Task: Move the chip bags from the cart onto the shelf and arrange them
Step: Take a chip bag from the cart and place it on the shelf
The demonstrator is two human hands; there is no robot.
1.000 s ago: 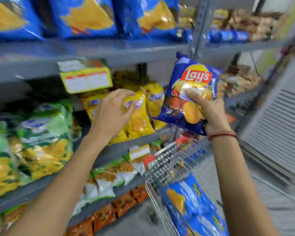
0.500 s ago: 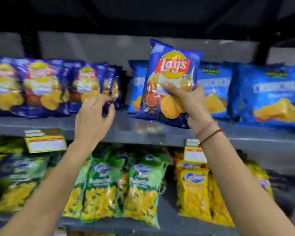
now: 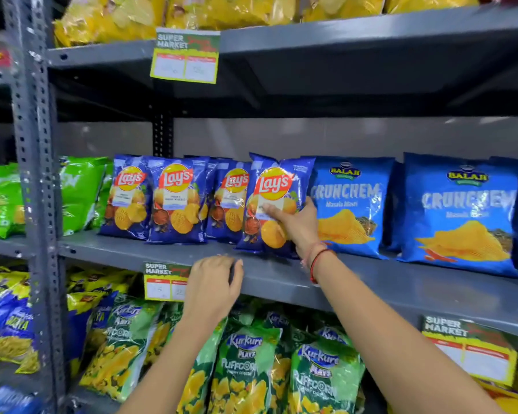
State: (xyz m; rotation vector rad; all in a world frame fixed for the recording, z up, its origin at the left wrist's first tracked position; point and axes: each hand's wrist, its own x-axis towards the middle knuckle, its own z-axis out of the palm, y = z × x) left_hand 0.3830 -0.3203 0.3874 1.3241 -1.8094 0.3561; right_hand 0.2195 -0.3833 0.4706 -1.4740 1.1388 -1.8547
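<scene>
— So, where for the blue Lay's bag (image 3: 274, 204)?
— Upright on the grey metal shelf (image 3: 371, 282), bottom seam down near the front lip, long axis vertical, top tilted a little left. Rightmost in the Lay's row (image 3: 174, 201), overlapping the next Lay's bag (image 3: 229, 204) on its left, just beside the blue Balaji Crunchem bag (image 3: 352, 204) on its right.
— And held how?
— Pinched by the right hand (image 3: 296, 225) from the bag's right edge: thumb across the printed front, other fingers tucked behind, out of sight. Red thread (image 3: 316, 262) round that wrist.
— Left hand (image 3: 213, 289)?
— Empty, loosely curled, fingertips resting at the shelf's front edge, below and left of the bag, partly over the yellow price tag (image 3: 165, 282). Nearer to the row's left members than the right hand.
— Likely next?
— Probably a push back and a slight turn to square the bag with its neighbours, then release; left hand well placed to steady the face.
— Handling?
— Glossy, crinkly film, air-puffed, pillow-shaped, light; prone to toppling forward or sliding on smooth painted steel. Soft sides, so gentle pressure only.
— Around it?
— Green bags (image 3: 78, 192) at far left, Kurkure Puffcorn bags (image 3: 248, 369) one tier below, yellow bags (image 3: 222, 10) above. No cart in view.
</scene>
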